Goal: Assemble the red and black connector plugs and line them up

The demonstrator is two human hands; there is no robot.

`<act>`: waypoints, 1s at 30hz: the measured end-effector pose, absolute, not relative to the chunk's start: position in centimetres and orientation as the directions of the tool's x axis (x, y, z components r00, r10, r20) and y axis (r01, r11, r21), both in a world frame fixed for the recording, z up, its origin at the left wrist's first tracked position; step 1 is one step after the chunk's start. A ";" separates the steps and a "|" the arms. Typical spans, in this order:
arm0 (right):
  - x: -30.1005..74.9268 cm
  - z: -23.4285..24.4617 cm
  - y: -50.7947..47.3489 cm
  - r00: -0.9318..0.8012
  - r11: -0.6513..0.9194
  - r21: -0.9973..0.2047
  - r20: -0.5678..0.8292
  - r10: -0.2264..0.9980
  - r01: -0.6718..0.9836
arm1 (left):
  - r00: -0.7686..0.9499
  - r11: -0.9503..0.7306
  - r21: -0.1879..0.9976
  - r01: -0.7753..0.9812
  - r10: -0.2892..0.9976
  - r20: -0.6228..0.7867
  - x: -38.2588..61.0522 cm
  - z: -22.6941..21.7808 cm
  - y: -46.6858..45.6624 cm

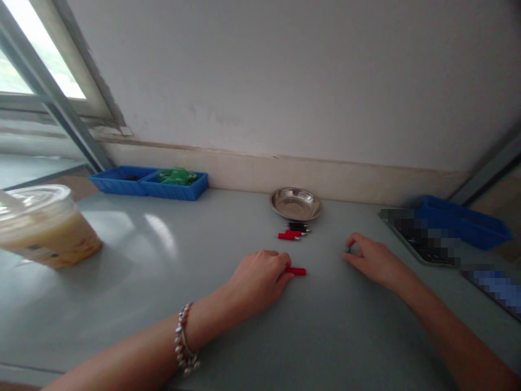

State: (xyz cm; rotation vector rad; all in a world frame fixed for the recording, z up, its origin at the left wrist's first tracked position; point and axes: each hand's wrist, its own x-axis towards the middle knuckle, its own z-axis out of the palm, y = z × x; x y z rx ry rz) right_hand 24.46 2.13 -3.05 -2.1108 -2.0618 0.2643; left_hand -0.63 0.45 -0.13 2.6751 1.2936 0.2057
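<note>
My left hand (264, 279), with a beaded bracelet (185, 339) at its wrist, is closed on a small red cylindrical piece (298, 271) that sticks out to the right of the fingers. To the right, my right hand (372, 258) pinches a tiny metallic piece (348, 249) between thumb and forefinger; its kind is too small to make out. Beyond the hands, several short red pieces (287, 237) and black pieces (298, 227) with metal ends lie side by side. Just behind them sits a round, shallow metal dish (296, 203).
At the back left stands a blue two-part tray (175, 191) holding green material (177, 176). A lidded plastic drink cup (49, 228) is at the left. Two blurred-out phone-like devices (423, 239) lie at the right, near another blue tray (464, 220). The wall closes off the table's back.
</note>
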 end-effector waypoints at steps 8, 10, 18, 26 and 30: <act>24.4 -3.1 2.0 0.028 -0.022 -0.230 0.024 0.999 0.973 | 0.604 -0.600 0.179 0.780 0.796 0.037 -0.6 0.2 0.3; 24.2 -3.0 1.9 0.042 -0.026 -0.223 0.068 0.997 0.974 | 0.605 -0.602 0.176 0.779 0.795 0.044 -0.7 0.1 0.3; 20.8 -1.6 2.5 -0.207 0.279 -0.270 0.265 0.942 0.922 | 0.589 -0.600 0.209 0.773 0.800 0.117 -0.7 0.1 0.2; 17.2 -2.0 4.9 -0.393 0.456 -0.354 0.238 0.888 0.817 | 0.583 -0.606 0.202 0.770 0.796 0.164 -0.7 0.7 0.0; 16.3 -2.6 5.4 -0.358 0.424 -0.376 0.235 0.904 0.824 | 0.595 -0.616 0.201 0.762 0.788 0.157 -0.6 0.8 0.0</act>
